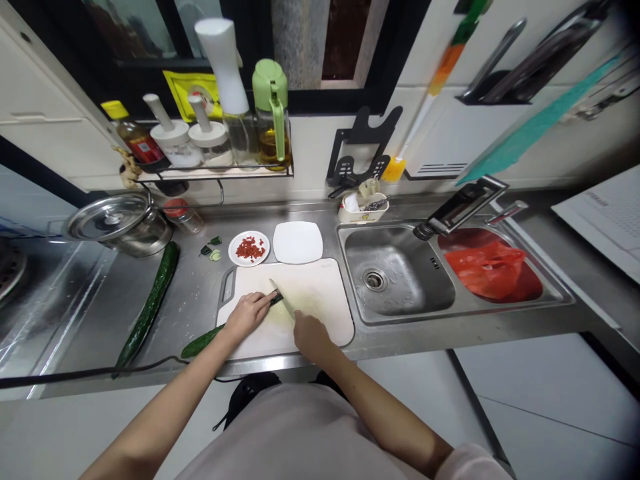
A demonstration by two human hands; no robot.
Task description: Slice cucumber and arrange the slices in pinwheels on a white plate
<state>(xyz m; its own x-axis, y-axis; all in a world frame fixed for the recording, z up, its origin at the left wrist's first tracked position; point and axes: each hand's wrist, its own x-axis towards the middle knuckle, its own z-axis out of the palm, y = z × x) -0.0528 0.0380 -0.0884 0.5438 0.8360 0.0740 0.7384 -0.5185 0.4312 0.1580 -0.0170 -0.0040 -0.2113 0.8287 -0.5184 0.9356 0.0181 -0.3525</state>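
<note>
A white cutting board (pixel 320 293) lies on the steel counter in front of me. My left hand (pixel 247 313) is closed over a cucumber (pixel 200 343) that lies across the board's left edge; its dark end pokes out past my fingers. My right hand (pixel 310 333) is closed on the handle of a knife (pixel 280 297). The blade angles up and left across the board and meets the cucumber's end by my left fingertips.
A second whole cucumber (pixel 150 303) lies on the counter to the left, near a lidded steel pot (pixel 120 223). Behind the board sit a small plate of chopped red chilli (pixel 249 249), an empty white plate (pixel 297 242) and cucumber ends (pixel 214 250). A sink (pixel 395 273) with a red basin (pixel 493 270) is on the right.
</note>
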